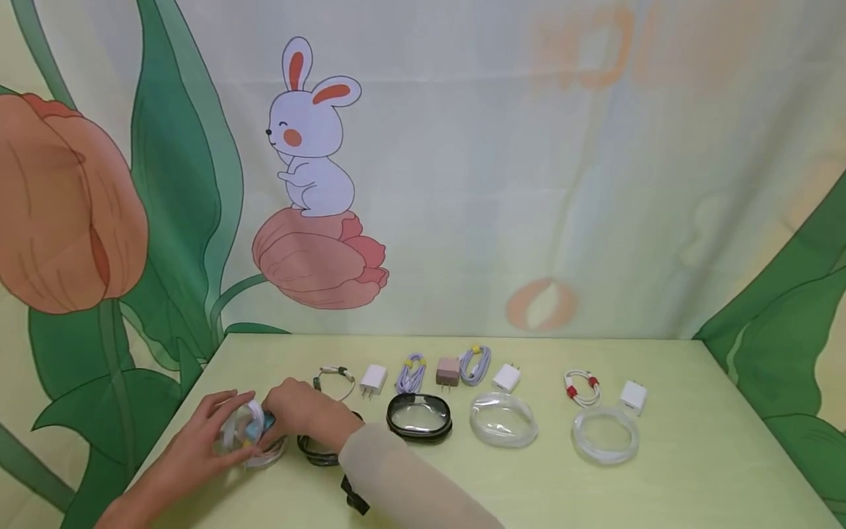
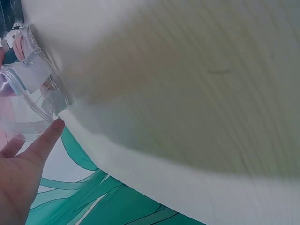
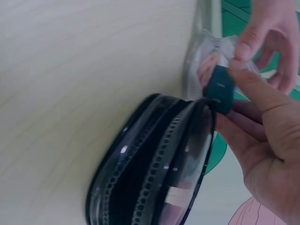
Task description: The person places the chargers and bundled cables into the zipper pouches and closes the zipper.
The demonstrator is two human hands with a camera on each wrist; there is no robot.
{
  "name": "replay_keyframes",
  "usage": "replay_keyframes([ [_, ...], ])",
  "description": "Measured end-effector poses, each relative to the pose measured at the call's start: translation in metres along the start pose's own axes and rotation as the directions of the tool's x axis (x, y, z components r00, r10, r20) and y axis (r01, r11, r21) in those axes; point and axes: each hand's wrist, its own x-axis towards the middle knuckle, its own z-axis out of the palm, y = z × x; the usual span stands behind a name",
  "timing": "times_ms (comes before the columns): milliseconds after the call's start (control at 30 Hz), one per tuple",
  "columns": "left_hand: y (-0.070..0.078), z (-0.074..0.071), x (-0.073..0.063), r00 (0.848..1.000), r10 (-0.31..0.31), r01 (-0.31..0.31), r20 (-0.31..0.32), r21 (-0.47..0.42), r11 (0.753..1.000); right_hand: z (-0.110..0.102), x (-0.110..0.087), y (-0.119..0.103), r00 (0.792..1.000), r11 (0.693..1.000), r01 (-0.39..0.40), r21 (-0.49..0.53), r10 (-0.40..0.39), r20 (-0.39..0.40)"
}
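At the table's left side, my left hand (image 1: 181, 455) holds a clear round zip pouch (image 1: 231, 435) with thumb and fingers around it. Pink and white items show inside the pouch (image 2: 35, 79) in the left wrist view. My right hand (image 1: 300, 413) pinches a dark teal charger block (image 3: 220, 89) between thumb and fingers, right at the pouch's opening. Close below that hand in the right wrist view stands a black-trimmed clear pouch (image 3: 157, 164) with a zip. In the head view, my right forearm partly hides this black-trimmed pouch (image 1: 316, 454).
Another black-trimmed pouch (image 1: 419, 436) and two clear pouches (image 1: 504, 441) (image 1: 605, 457) lie rightward. Behind them are a white cable (image 1: 346, 376), purple cables (image 1: 411, 376), a red-tied cable (image 1: 582, 400), a pinkish charger (image 1: 447, 371) and white chargers (image 1: 507, 378). A black object (image 1: 355, 496) lies near my sleeve.
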Motion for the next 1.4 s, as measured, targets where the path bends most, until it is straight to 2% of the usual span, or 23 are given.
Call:
replay_keyframes([
  [133,0.002,-0.002,0.003,0.999,-0.031,0.032,0.025,-0.019,0.999,-0.003,0.000,0.003,1.000,0.998,0.013,0.053,-0.014,0.013],
  [300,0.003,0.001,0.002,0.998,-0.028,0.031,0.054,-0.050,0.998,0.001,-0.001,0.000,0.997,0.997,0.005,0.083,0.002,-0.083],
  [400,0.005,0.004,0.004,0.998,-0.026,0.030,0.065,-0.051,0.998,0.004,0.000,0.000,0.993,0.995,-0.019,0.095,0.029,-0.111],
  [567,0.005,0.007,0.006,0.989,-0.101,0.107,0.107,-0.047,0.993,0.005,0.001,0.003,0.992,0.992,-0.035,0.121,0.049,-0.113],
  [733,0.004,0.012,0.008,0.985,-0.135,0.142,0.105,-0.064,0.988,0.006,-0.001,0.005,0.995,0.987,-0.058,0.151,0.070,-0.073],
  [833,0.005,0.015,0.010,0.989,-0.123,0.128,0.085,-0.064,0.990,0.007,-0.002,0.005,0.996,0.988,-0.056,0.141,0.065,-0.064],
  [967,0.006,0.017,0.009,0.993,-0.088,0.090,0.084,-0.020,0.996,0.006,-0.004,0.005,0.997,0.990,-0.054,0.133,0.059,-0.038],
  [1100,0.007,0.012,0.007,0.986,-0.089,0.083,0.138,0.043,0.996,0.004,-0.006,0.007,0.997,0.988,-0.068,0.138,0.072,-0.024],
  [1200,0.007,0.002,0.004,0.975,-0.099,0.081,0.200,0.095,0.992,0.000,-0.010,0.012,0.995,0.974,-0.088,0.207,0.097,-0.033],
  [1300,0.004,-0.009,0.000,0.969,-0.057,0.022,0.242,0.144,0.989,-0.007,-0.016,0.019,0.992,0.945,-0.105,0.310,0.122,-0.038],
  [1400,-0.001,-0.015,-0.002,0.966,0.073,-0.116,0.248,0.163,0.980,-0.015,-0.023,0.027,0.991,0.930,-0.100,0.353,0.125,-0.047],
])
